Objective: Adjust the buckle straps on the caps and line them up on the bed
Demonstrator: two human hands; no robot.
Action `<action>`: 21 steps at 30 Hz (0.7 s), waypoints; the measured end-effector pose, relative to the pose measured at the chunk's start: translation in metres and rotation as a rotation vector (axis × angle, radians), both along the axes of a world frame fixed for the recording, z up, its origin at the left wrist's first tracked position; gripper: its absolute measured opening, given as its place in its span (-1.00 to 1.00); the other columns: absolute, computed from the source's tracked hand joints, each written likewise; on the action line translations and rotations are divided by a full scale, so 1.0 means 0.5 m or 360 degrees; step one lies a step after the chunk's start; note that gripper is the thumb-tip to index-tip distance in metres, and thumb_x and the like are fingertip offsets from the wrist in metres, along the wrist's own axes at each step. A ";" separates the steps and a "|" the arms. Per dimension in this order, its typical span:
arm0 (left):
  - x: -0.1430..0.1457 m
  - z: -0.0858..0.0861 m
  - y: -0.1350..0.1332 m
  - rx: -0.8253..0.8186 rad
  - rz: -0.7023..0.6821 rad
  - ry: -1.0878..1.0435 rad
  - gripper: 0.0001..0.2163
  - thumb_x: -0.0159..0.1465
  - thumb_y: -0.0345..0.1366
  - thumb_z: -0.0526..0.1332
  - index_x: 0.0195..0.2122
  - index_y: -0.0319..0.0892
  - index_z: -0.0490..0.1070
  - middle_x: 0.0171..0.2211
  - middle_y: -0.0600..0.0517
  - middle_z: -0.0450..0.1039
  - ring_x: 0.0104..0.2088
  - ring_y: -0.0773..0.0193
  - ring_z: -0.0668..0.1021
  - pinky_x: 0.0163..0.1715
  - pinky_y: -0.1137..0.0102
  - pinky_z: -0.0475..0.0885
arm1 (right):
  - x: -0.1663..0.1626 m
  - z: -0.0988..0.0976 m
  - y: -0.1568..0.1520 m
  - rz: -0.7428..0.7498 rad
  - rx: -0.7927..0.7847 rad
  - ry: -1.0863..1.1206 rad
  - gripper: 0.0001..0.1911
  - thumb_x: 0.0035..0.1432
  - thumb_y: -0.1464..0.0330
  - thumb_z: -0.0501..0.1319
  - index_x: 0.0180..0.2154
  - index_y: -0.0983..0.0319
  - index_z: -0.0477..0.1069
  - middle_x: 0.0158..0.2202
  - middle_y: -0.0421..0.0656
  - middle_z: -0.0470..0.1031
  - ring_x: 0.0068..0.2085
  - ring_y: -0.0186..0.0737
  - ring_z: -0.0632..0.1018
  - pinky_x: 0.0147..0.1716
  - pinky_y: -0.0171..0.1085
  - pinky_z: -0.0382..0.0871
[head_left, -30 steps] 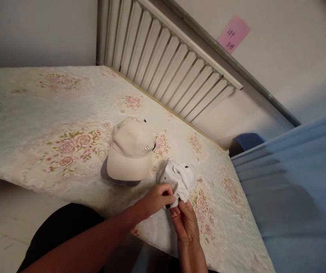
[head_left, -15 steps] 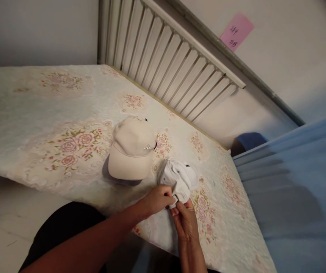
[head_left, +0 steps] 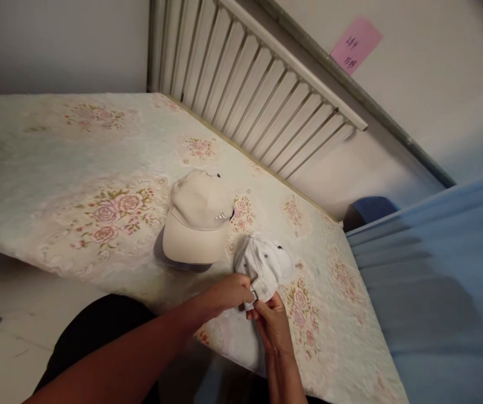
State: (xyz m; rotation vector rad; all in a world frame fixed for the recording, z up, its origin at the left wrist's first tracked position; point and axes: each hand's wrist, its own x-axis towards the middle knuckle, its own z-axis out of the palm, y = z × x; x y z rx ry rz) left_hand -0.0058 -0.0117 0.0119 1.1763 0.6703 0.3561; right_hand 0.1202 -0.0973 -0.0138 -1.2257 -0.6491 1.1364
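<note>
Left hand [head_left: 235, 292] and right hand [head_left: 276, 324] grasp white cap [head_left: 264, 262] at its buckle [head_left: 255, 295]; light, even tension advisable.

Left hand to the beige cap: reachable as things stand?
Probably yes: the beige cap lies close by the left hand, with only floral cover visible between them. But that hand is at the white cap, by its buckle, so it would likely need to let go first.

Beige cap [head_left: 197, 210]: striped logo [head_left: 220, 216]; pink note [head_left: 356, 45]: perhaps "5535".
</note>
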 end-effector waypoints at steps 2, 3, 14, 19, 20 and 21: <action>0.001 -0.004 0.002 -0.0031 -0.0046 -0.0026 -0.97 -0.12 -0.42 0.11 -0.64 -0.17 0.25 -0.73 0.12 0.34 -0.64 0.35 0.38 -0.60 0.45 0.11 | 0.000 0.001 -0.001 -0.0001 -0.0025 -0.0011 -0.78 -0.16 0.44 0.39 -0.37 0.22 0.47 -0.60 -0.34 0.39 -0.64 -0.46 0.29 -0.59 -0.36 0.31; 0.001 -0.006 0.003 -0.0056 -0.0066 -0.0064 -0.97 -0.11 -0.42 0.11 -0.63 -0.18 0.28 -0.72 0.11 0.35 -0.63 0.35 0.38 -0.59 0.45 0.12 | 0.000 0.002 -0.001 -0.0007 -0.0032 -0.0016 -0.77 -0.16 0.43 0.40 -0.36 0.22 0.48 -0.60 -0.35 0.39 -0.64 -0.46 0.29 -0.59 -0.36 0.31; 0.006 -0.010 -0.001 -0.0067 -0.0054 -0.0059 -0.96 -0.08 -0.40 0.11 -0.63 -0.17 0.27 -0.71 0.12 0.35 -0.64 0.36 0.36 -0.58 0.44 0.11 | 0.001 -0.001 -0.002 -0.0063 -0.0066 0.0009 -0.70 -0.22 0.42 0.43 -0.33 0.22 0.50 -0.52 -0.31 0.46 -0.62 -0.47 0.32 -0.55 -0.37 0.36; 0.016 -0.031 -0.002 0.0099 0.0158 0.0024 -0.88 -0.07 -0.33 0.18 -0.59 -0.15 0.20 -0.72 0.20 0.22 -0.66 0.40 0.31 -0.62 0.47 0.11 | 0.005 0.001 -0.006 0.0014 -0.0027 0.0113 -0.69 -0.15 0.41 0.41 -0.26 0.21 0.50 -0.41 -0.24 0.54 -0.51 -0.39 0.44 -0.49 -0.35 0.39; 0.017 -0.035 -0.001 0.0128 0.0158 0.0012 -0.88 -0.07 -0.33 0.19 -0.58 -0.16 0.21 -0.71 0.20 0.22 -0.65 0.41 0.31 -0.62 0.47 0.12 | 0.007 0.002 -0.007 0.0029 -0.0016 0.0135 -0.69 -0.14 0.41 0.41 -0.25 0.21 0.49 -0.39 -0.23 0.55 -0.49 -0.37 0.46 -0.48 -0.35 0.40; 0.018 -0.039 -0.001 0.0137 0.0137 -0.0018 -0.90 -0.07 -0.33 0.18 -0.57 -0.16 0.22 -0.70 0.20 0.22 -0.64 0.41 0.32 -0.61 0.47 0.14 | 0.009 0.002 -0.008 0.0046 -0.0005 0.0157 -0.69 -0.12 0.41 0.40 -0.23 0.21 0.49 -0.38 -0.22 0.55 -0.47 -0.36 0.47 -0.47 -0.35 0.40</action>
